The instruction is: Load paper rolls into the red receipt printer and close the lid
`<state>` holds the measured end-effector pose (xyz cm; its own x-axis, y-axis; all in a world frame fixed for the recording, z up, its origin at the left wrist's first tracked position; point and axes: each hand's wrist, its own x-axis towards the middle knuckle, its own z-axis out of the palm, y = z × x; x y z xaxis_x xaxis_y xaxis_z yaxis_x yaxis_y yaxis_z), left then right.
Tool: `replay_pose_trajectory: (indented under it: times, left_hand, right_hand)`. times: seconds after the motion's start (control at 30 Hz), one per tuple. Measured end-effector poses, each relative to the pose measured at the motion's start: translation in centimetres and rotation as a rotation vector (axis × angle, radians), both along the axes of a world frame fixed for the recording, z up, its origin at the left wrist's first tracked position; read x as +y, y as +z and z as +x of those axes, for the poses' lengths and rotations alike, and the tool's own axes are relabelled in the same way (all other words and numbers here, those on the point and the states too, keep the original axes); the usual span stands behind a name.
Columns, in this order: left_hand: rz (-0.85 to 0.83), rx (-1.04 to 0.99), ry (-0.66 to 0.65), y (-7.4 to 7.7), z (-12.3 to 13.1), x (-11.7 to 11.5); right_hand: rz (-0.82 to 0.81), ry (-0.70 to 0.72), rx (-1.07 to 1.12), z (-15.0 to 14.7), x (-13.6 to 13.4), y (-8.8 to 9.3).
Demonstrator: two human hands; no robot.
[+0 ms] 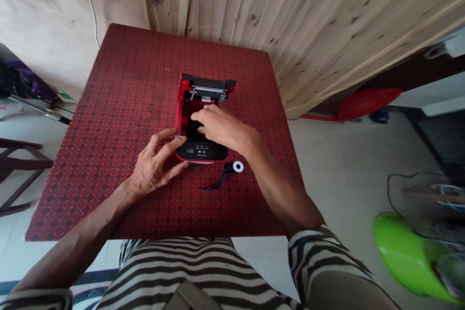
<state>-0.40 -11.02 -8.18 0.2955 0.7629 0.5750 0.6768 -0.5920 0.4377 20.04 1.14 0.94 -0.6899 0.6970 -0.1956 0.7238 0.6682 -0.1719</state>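
A small red and black label printer (203, 151) stands on the table with its lid (209, 88) raised at the back. My left hand (154, 162) grips its front left corner, fingers on the top edge and thumb low at the front. Into the open compartment reaches my right hand (218, 123), its fingers bent downward. The fingertips and anything between them are hidden inside. Just in front of the printer's right corner lies a small dark ribbon roll (232, 167) with a white core, a loose dark strip trailing from it to the left.
The table (119, 97) has a red patterned cover and backs onto a wooden plank wall (232, 5). A dark wooden stool (22, 169) is on the left. On the floor to the right sits a bright green plastic item (407, 252) with cables nearby.
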Motion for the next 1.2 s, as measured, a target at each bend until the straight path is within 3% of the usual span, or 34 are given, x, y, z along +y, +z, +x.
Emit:
replay_pose_trajectory:
  times: [0.23,0.4,0.57,0.67,0.77,0.9,1.03,1.2]
  left_hand:
    - [-0.009,-0.019,-0.028,0.4,-0.2,-0.1]
    - [-0.100,-0.140,-0.059,3.2,-1.1,1.0]
    - [0.017,-0.078,0.023,7.5,-1.1,6.7]
    - [-0.048,-0.087,0.062,8.4,-0.1,10.6]
    - [-0.139,-0.122,-0.046,8.4,0.9,11.8]
    - [-0.125,-0.115,-0.116,8.0,1.1,9.1]
    - [-0.172,-0.029,-0.166,6.9,0.4,6.0]
    - [-0.132,0.007,-0.219,4.8,-0.3,5.2]
  right_hand:
    - [-0.028,0.166,0.456,4.0,-3.6,1.3]
    - [0.124,0.093,0.589,4.8,-6.1,0.4]
    - [0.274,-0.017,0.642,4.1,-7.3,-0.9]
    - [0.363,-0.025,0.640,4.0,-8.0,-1.6]
    - [0.473,-0.014,0.646,3.9,-8.7,-2.3]
    - [0.546,-0.005,0.713,4.1,-9.8,-2.8]
    - [0.500,-0.052,0.706,4.2,-10.7,-2.9]
    - [0.505,-0.065,0.689,4.3,-10.9,-3.4]
